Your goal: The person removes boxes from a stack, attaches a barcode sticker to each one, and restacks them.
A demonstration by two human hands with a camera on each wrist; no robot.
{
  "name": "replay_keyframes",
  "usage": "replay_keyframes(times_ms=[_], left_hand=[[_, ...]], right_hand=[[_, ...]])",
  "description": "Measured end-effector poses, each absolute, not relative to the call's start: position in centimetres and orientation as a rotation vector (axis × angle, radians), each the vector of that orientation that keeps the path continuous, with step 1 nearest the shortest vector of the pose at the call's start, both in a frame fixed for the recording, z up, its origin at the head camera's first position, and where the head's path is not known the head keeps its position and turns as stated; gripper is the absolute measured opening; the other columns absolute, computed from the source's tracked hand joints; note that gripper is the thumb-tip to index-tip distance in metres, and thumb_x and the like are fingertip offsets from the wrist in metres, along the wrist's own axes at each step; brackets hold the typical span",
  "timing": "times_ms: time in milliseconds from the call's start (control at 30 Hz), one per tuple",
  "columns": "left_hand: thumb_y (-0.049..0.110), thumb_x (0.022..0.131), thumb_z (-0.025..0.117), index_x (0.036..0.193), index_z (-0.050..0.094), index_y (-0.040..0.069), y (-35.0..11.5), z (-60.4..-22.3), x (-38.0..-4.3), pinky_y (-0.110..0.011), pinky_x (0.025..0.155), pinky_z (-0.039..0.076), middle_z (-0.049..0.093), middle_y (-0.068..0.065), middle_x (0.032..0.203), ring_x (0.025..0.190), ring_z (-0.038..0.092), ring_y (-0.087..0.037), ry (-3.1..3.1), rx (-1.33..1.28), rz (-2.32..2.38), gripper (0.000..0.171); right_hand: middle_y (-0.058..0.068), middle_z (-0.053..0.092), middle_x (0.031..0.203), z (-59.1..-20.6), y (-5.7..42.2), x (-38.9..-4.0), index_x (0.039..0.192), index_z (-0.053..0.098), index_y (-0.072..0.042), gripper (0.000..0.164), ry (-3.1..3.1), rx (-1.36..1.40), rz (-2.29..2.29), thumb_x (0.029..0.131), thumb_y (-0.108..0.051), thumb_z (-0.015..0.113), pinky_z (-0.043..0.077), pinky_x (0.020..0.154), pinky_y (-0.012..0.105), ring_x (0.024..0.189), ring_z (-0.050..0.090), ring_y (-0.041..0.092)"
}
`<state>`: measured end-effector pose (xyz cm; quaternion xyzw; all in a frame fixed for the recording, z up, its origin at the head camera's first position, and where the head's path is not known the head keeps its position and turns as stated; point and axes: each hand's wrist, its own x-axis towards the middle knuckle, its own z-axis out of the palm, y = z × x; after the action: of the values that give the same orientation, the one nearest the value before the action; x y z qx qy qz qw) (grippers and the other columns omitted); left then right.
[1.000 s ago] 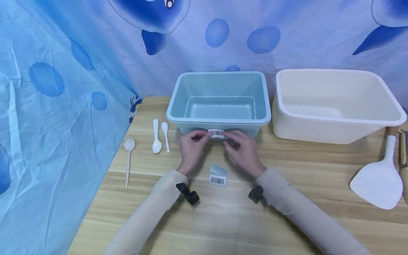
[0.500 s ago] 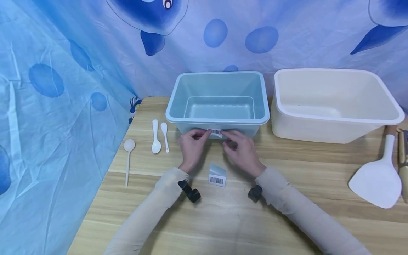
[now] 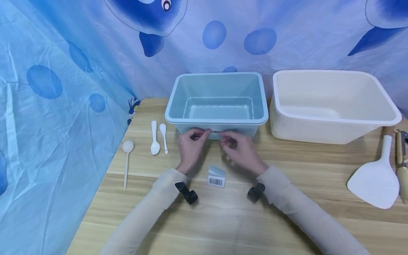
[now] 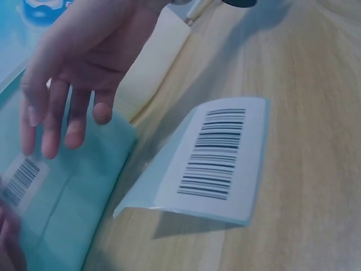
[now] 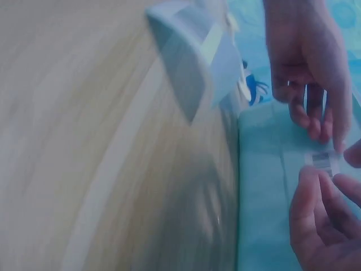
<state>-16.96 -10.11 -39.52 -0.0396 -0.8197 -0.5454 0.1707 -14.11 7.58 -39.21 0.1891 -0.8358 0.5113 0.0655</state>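
A small white barcode label (image 3: 215, 131) lies flat against the front wall of the light blue plastic bin (image 3: 181, 128). My left hand (image 3: 192, 148) has its thumb at the label's left end, its other fingers resting near the wall. At the right end, the fingertips of my right hand (image 3: 241, 150) touch the label. The right wrist view shows the barcode label (image 5: 322, 162) between both hands' fingertips. A second barcode label (image 4: 217, 158), on a curled bluish backing, lies on the table just in front of the hands.
A larger white bin (image 3: 318, 130) stands right of the blue one. Left are a white spoon (image 3: 155, 147), a smaller spoon (image 3: 163, 129) and a long-handled spoon (image 3: 128, 146). A white spatula (image 3: 374, 184) and wooden-handled tools (image 3: 401, 152) lie far right.
The label's loose lower edge has gone flat onto the bin wall. The right hand has shifted slightly left along the label, its fingers drawn closer together; the left hand stays nearly in place.
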Motion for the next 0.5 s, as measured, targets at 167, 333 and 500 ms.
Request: replay_keyframes(times_ms=[167, 333, 500], left_hand=[[0.014, 0.086, 0.073, 0.092, 0.075, 0.003, -10.3, -39.8, -16.9, -0.018, 0.059, 0.052, 0.074, -0.013, 0.082, 0.066, 0.062, -0.011, -2.364, -0.27, -1.624, 0.013], [0.011, 0.085, 0.073, 0.092, 0.075, 0.002, -10.3, -40.1, -17.1, -0.018, 0.054, 0.048, 0.073, -0.013, 0.08, 0.063, 0.058, -0.009, -2.419, -0.241, -1.631, 0.011], [0.013, 0.086, 0.073, 0.095, 0.075, 0.004, -10.4, -40.0, -17.1, -0.019, 0.055, 0.05, 0.075, -0.012, 0.086, 0.066, 0.064, -0.018, -2.41, -0.305, -1.643, 0.013]], right_hand=[[0.024, 0.066, 0.106, -39.2, 6.7, -14.3, 0.134, 0.051, -0.003, 0.045, -2.57, 0.45, 1.958, 0.09, -0.001, 0.06, 0.055, 0.05, 0.049, 0.074, 0.065, 0.042], [0.017, 0.068, 0.102, -39.8, 6.4, -14.5, 0.134, 0.05, -0.003, 0.049, -2.642, 0.405, 1.922, 0.088, -0.005, 0.063, 0.056, 0.052, 0.044, 0.073, 0.066, 0.037], [0.013, 0.068, 0.1, -40.0, 6.5, -14.7, 0.136, 0.049, -0.009, 0.052, -2.625, 0.429, 1.927, 0.086, -0.006, 0.065, 0.056, 0.053, 0.042, 0.074, 0.067, 0.034]])
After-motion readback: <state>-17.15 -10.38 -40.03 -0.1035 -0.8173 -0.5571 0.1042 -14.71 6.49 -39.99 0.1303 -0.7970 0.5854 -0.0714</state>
